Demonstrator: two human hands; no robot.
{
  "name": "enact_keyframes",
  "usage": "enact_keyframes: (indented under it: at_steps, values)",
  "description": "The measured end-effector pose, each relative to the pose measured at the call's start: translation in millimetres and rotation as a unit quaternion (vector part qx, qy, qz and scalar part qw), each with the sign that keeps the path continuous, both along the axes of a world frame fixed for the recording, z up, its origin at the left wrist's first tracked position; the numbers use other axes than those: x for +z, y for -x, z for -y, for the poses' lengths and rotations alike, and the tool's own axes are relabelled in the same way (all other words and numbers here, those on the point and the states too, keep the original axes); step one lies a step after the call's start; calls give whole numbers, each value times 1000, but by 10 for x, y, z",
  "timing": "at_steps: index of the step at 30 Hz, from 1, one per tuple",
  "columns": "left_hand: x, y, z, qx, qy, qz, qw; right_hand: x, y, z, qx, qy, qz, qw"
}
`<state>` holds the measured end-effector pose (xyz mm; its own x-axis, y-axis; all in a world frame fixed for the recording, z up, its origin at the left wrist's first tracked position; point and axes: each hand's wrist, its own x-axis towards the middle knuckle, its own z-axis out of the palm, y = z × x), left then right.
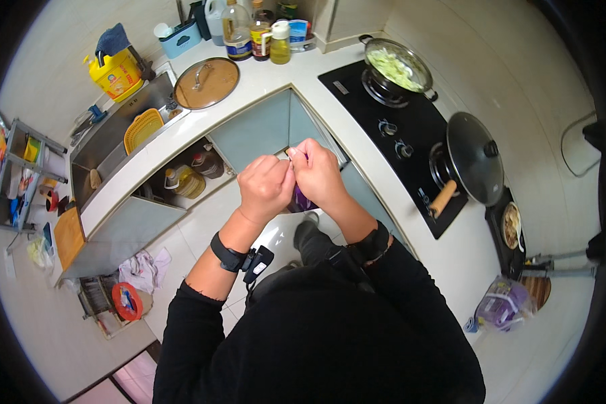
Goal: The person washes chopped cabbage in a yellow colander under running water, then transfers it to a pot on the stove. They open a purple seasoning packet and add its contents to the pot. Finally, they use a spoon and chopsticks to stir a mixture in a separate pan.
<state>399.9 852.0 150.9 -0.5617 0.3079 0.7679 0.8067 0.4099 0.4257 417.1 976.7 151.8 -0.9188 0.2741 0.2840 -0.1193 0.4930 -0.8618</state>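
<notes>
My left hand [265, 183] and my right hand [319, 174] meet in front of my body, thumbs and fingertips pinched close together. Between and below them hangs a purple plastic packet [303, 201], gripped at its upper edge by both hands. Most of the packet is hidden behind my fingers, so its contents and whether its edge is torn cannot be seen. Beyond the hands are the pale blue cabinet doors [252, 134] under the counter. On the gas hob to the right, a two-handled metal pan [426, 76] contains chopped pale green vegetables [391, 65].
A lidded wok [472, 161] with a wooden handle sits on the near burner. Behind the corner counter stand oil and sauce bottles [238, 33]. A glass lid [207, 83] lies beside the sink [101, 146]. An open lower cabinet holds oil jugs [186, 183].
</notes>
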Motion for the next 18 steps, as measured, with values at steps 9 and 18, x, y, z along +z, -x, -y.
enact_keyframes:
  at_steps: [9,18]
  values:
    - [-25,1236,177,7,22,227,974,-178,1364,-113,124,184,44,974]
    - [-222,2476,-261,-5,252,259,932,-466,2660,-434,-15,4,-6,1000]
